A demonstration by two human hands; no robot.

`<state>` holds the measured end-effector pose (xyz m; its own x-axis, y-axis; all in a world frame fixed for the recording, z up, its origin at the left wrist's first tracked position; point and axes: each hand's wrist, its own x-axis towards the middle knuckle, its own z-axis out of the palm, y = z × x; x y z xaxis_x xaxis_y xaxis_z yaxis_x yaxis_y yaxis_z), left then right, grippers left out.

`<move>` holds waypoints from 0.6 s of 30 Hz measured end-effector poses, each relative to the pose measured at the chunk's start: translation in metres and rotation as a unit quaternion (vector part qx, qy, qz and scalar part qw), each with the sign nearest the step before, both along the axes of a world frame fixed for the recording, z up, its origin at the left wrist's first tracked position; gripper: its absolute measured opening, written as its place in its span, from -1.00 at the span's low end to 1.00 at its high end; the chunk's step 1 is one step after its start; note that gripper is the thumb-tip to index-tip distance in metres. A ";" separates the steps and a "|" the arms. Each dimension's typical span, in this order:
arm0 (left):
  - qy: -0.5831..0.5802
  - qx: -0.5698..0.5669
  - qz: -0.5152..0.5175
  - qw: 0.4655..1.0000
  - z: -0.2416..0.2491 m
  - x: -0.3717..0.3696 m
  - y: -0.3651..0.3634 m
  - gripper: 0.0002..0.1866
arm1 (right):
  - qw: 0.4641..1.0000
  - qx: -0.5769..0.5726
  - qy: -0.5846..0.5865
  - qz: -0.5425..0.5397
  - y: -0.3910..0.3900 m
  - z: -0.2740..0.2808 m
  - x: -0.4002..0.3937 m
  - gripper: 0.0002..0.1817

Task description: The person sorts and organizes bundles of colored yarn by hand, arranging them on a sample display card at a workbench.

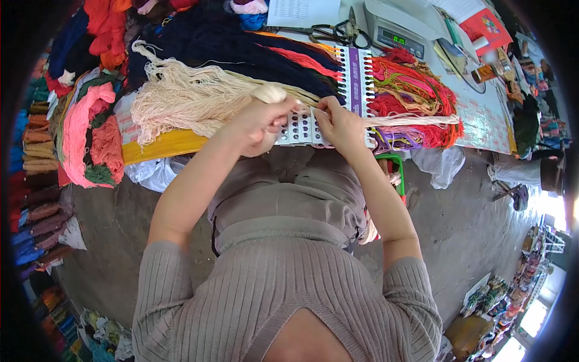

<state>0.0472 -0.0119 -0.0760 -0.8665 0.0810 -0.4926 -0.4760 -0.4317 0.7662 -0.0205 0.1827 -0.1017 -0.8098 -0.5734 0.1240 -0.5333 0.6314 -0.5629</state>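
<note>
My left hand (258, 125) is closed in a pinch on cream thread (269, 93), part of which bulges above the fingers. Just to its right, my right hand (341, 125) has thumb and fingers pressed together at the white perforated card (295, 128); it seems to grip the card's edge, though the fingertips are partly covered. Out from beyond the right hand, a pale thread bundle (416, 120) stretches over red and multicoloured threads (410, 90). A large cream hank (187, 99) lies left of the hands. Behind them is a purple-and-white card (354, 78) with holes along its edges, threads on both sides.
Dark navy thread (205, 45) covers the back left of the table. Black scissors (344, 31) and a digital scale (395, 36) sit at the back. Pink hanks (87, 133) hang at the left edge. A green basket rim (398, 166) shows below the table.
</note>
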 end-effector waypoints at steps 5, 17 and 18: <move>0.127 0.198 -0.036 0.971 0.046 0.009 -0.038 -0.60 | 0.999 -0.040 0.023 -0.006 0.004 0.000 0.006 -0.79; 0.471 -0.486 0.065 0.733 -0.011 -0.008 0.032 -0.89 | 0.992 -0.049 0.106 0.039 0.001 -0.003 0.006 -0.79; 0.442 -0.565 0.060 0.695 -0.017 -0.005 0.029 -0.88 | 0.993 -0.020 0.115 0.026 -0.001 -0.006 0.005 -0.79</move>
